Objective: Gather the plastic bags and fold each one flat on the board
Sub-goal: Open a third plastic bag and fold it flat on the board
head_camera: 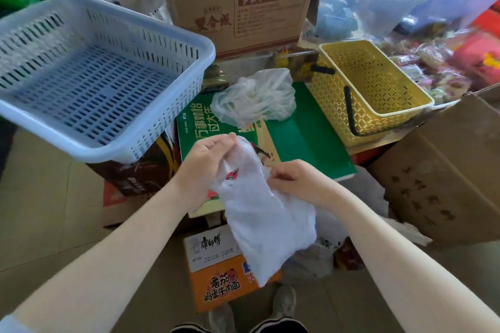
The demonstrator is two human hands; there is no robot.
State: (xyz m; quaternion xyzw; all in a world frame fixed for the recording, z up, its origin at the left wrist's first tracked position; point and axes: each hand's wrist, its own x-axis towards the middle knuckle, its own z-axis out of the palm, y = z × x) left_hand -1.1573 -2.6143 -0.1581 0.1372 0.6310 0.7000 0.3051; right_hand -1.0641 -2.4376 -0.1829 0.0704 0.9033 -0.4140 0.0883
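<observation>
Bag (266, 213) in both our hands, held up in the air over the near edge of the board (305, 138), not yet laid on it. Left hand (205, 162) has its fingers pinched closed on the top end of the bag, near the handles. Right hand (295, 180) pinches the bag's side edge, fingers closed on the film. Rest of the bag hangs loose and crumpled toward the floor, over an orange carton (221, 286).

A second bag (254, 97) sits crumpled on the far part of the board, untouched, just beside the yellow basket (370, 89). Blue basket (89, 73) stands to the left, nothing in it that we can see. More loose plastic lies low on the right by the brown box (443, 170); we cannot tell if those are bags for this task.

Step, as we judge it: straightening out the first bag before folding. Task looks early, no folded bag visible anywhere.

Next move calls for pulling the two grips apart to spread the film, then lowering it flat onto the clear green part of the board. Thin film will likely cling and trap air, so we should press it smooth before creasing. Keep clear of the second bag.
</observation>
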